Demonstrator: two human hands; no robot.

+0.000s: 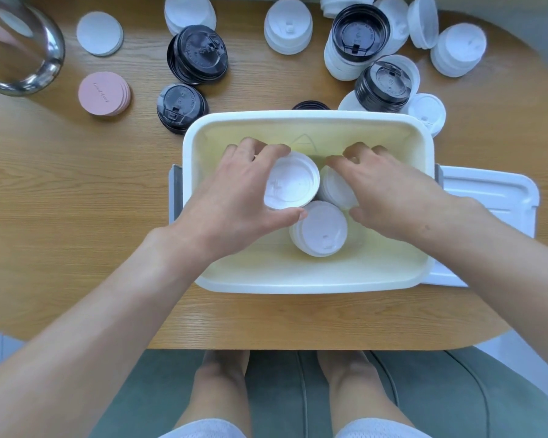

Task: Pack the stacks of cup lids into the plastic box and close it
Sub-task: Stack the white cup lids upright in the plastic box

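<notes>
A rounded oak-look wooden table (76, 191) carries a cream rectangular plastic box (310, 282), its long axis running left to right before the seated person. The box's flat white plastic lid (494, 191) lies partly under the box's right end, not yet fitted. Both hands are inside the box. The left hand (234, 197) is clamped on a white stack of cup lids (293, 183) left of the box's centre, fingers over its far rim and thumb against its near rim. The right hand (393, 197) rests curled over a second white lid stack (336, 189) just right of the first; whether it truly grips it cannot be told, since the palm hides most of the stack. A third white lid stack (321, 229) stands free nearer the box's front wall, touching the other two. The box's ends look bare, so each hand seems placed to slide its own stack outward along the long axis. Beyond the box's far wall wait black lid stacks (198, 55) and more white lid stacks (288, 26), well apart from either hand; packing appears at an early stage. Far left of the box sit a pink disc stack (103, 94) and a steel bowl (26, 58).
</notes>
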